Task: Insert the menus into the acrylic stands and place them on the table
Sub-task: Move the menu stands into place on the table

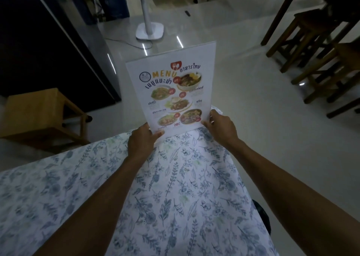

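Note:
A printed menu (173, 92) with food photos and the word MENU stands upright inside a clear acrylic stand (194, 46) at the far corner of the table (175, 187), which is covered by a blue floral cloth. The stand's clear top edge rises above the sheet. My left hand (143, 140) grips the menu's lower left corner, thumb on the front. At the stand's lower right edge, my right hand (220, 125) holds on with fingers curled around the side. The stand's base is hidden behind my hands.
A white fan pedestal (149, 30) with its cord stands on the tiled floor beyond the table. Dark wooden stools (319, 47) and a table crowd the right. A light wooden stool (39, 115) sits at left beside a dark cabinet (48, 41).

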